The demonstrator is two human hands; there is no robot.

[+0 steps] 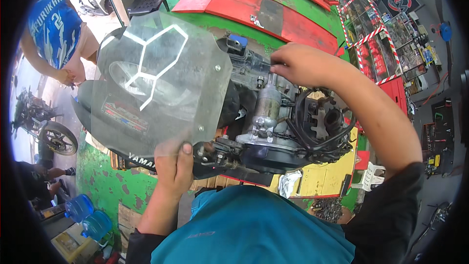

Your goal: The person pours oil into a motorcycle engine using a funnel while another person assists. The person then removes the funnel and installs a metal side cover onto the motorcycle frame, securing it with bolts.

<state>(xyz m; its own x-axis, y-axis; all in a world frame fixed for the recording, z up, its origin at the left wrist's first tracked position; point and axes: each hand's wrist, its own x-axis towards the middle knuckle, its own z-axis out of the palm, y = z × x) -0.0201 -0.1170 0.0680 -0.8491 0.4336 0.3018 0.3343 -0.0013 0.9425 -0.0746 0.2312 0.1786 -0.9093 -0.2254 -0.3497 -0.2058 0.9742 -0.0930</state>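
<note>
A translucent smoked windshield (161, 88) with white line markings stands over the front wheel and fender at the left. My left hand (175, 168) is at its lower edge, thumb up and fingers curled behind the panel, partly seen through it. To the right lies a greasy engine (273, 139) with a silver cylindrical housing (268, 103) and black hoses (310, 134). Over the far side of the engine reaches my right hand (295, 63), its fingers bent down near the top of the silver housing. What lies between those fingertips is hidden.
Under the engine is a yellow bench (327, 178) with a white rag (289, 183). Red ramps (273, 17) cross the green floor behind. A person in a blue jersey (56, 29) stands at the left. Blue water jugs (93, 217), a white chair (371, 178) and glass display cases (371, 49) surround the area.
</note>
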